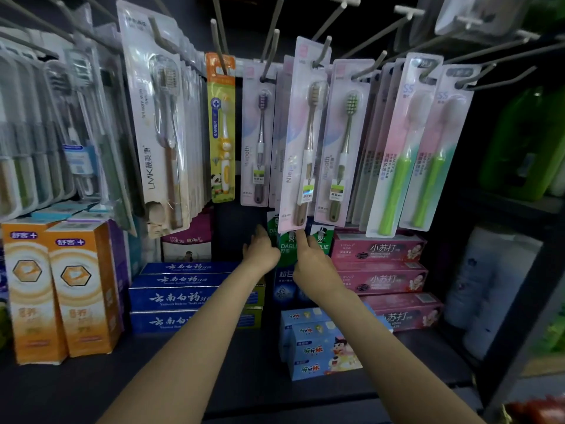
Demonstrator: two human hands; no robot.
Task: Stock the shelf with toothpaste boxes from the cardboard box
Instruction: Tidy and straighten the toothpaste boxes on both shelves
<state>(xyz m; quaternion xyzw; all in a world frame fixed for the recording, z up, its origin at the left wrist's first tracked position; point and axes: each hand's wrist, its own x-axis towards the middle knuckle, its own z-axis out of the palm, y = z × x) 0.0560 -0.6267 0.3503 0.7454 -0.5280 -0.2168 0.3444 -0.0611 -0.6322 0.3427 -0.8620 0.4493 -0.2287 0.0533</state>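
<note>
Deep at the back of the shelf [244, 362], under the hanging toothbrush cards, both hands work on the same upright green toothpaste box [288, 250]. From the way they lie, the placing step is in hand: the left hand [260, 250] lies against the box's left side with its fingers extended and close together, more pressing than gripping, while the right hand [312, 258] comes at it from the right, forefinger stretched up along its face. Whether the right thumb is curled behind the box I cannot tell, since the hand hides it.

Just right of this box stands a second green one [321, 243], touching or nearly touching it, and both sit behind a dark blue box [286, 289] that stands in front. Left of the hands lies a stack of blue toothpaste boxes [189, 296]; right of them a stack of pink toothpaste boxes [385, 270]; nearer the front edge sit pale blue children's boxes [318, 347], and far left two tall orange boxes [73, 289] stand upright.

A pink toothbrush card [301, 133] hangs low, its bottom edge just above the right forefinger. The next move, I judge, calls for squaring the green box against its neighbour and then drawing both hands straight back and low, so the card is not knocked off its hook.

No cardboard box is in view, so further stock must be fetched from outside this view.
</note>
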